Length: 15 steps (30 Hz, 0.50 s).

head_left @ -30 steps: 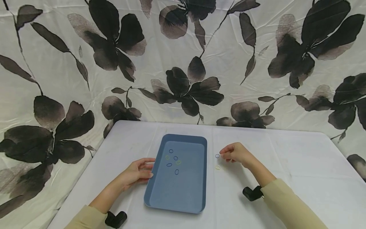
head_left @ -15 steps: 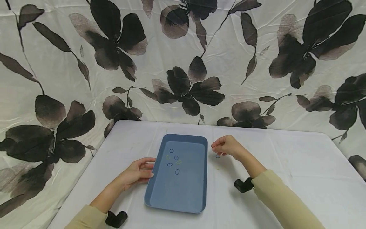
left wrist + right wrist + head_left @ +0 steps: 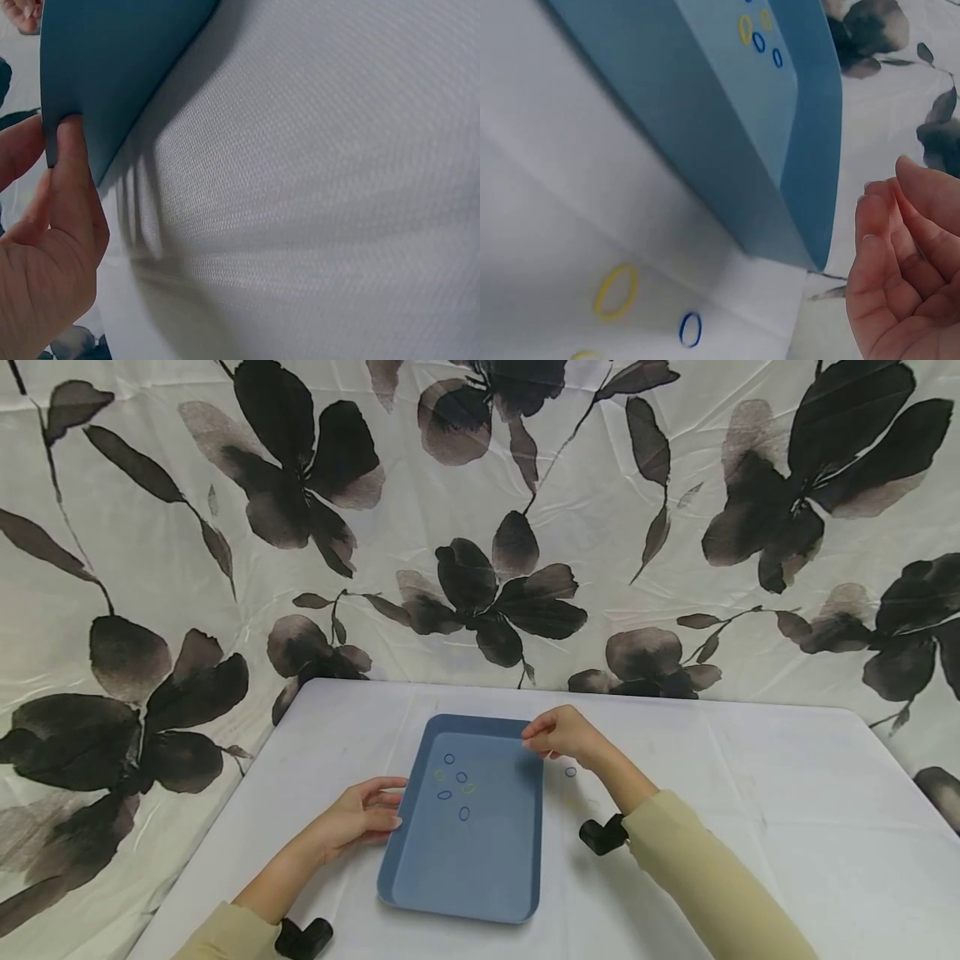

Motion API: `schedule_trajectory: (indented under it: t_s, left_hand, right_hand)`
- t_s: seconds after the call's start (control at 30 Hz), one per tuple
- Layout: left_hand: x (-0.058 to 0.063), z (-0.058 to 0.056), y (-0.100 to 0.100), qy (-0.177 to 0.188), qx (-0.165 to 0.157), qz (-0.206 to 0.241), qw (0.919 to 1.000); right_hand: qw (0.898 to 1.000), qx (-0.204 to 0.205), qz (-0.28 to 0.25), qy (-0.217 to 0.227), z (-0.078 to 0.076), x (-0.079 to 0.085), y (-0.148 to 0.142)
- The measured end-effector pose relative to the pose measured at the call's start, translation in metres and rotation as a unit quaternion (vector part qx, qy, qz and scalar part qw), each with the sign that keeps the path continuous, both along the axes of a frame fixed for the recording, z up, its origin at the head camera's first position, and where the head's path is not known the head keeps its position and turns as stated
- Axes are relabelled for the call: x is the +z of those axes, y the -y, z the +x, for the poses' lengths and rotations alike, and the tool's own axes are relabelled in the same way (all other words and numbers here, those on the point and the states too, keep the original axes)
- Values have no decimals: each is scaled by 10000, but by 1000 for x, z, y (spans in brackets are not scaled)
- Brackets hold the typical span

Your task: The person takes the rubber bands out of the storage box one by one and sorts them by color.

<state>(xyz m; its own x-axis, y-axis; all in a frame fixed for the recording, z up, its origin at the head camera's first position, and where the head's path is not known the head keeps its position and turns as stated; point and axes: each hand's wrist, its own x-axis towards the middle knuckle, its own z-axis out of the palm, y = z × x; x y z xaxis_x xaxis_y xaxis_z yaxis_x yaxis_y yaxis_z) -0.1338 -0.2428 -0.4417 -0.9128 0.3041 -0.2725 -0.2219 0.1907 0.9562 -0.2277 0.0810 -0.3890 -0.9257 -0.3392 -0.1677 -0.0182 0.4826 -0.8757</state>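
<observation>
A blue rectangular tray lies on the white-covered table, with several thin blue and yellow rings inside, such as a blue ring; they look like small rubber bands. My left hand grips the tray's left wall, thumb on one side and fingers on the other, as the left wrist view shows. My right hand hovers at the tray's far right corner, fingers bent and thumb near the fingertips; I cannot tell whether a ring is between them. Beside the tray lie a blue ring and a yellow ring.
Part of another yellow ring shows at the lower edge of the right wrist view. Behind the table hangs a white cloth with dark flowers. A black wrist device sits under the right forearm.
My right hand has moved left and away from me, from beside the blue ring on the table to the tray's far right corner. My left hand stays on the tray.
</observation>
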Motion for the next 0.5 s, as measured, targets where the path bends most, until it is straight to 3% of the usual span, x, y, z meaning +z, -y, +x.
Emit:
schedule_trajectory:
  t_s: [0.5]
  left_hand:
    - [-2,-1,1,44,11,39,10000]
  right_hand:
    - [9997,161,-201,-20,2,-5,35]
